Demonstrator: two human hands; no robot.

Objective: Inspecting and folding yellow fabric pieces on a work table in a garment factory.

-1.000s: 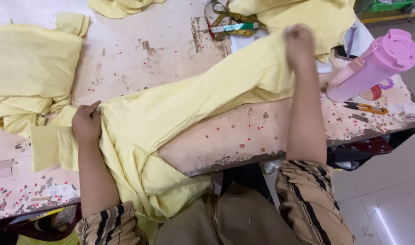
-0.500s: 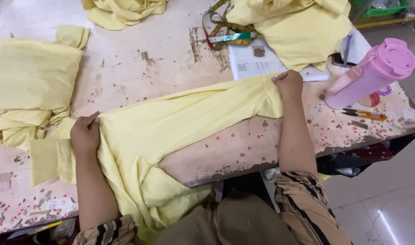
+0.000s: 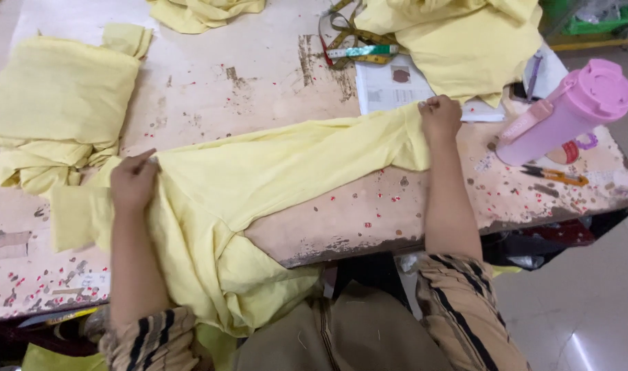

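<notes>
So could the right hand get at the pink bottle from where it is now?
Probably yes. The right hand grips the yellow garment's end, and the pink bottle lies just beyond it on the table, with only bare tabletop and paper edge between. It would have to let go first.

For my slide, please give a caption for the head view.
Both hands, left hand and right hand, grip a yellow garment on a worn table.

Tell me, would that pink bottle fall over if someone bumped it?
Probably, yes. The pink bottle looks tall and narrow with a wide lid, so it seems top-heavy. It stands near the table edge, so it might roll off. Its plastic would likely not shatter.
</notes>
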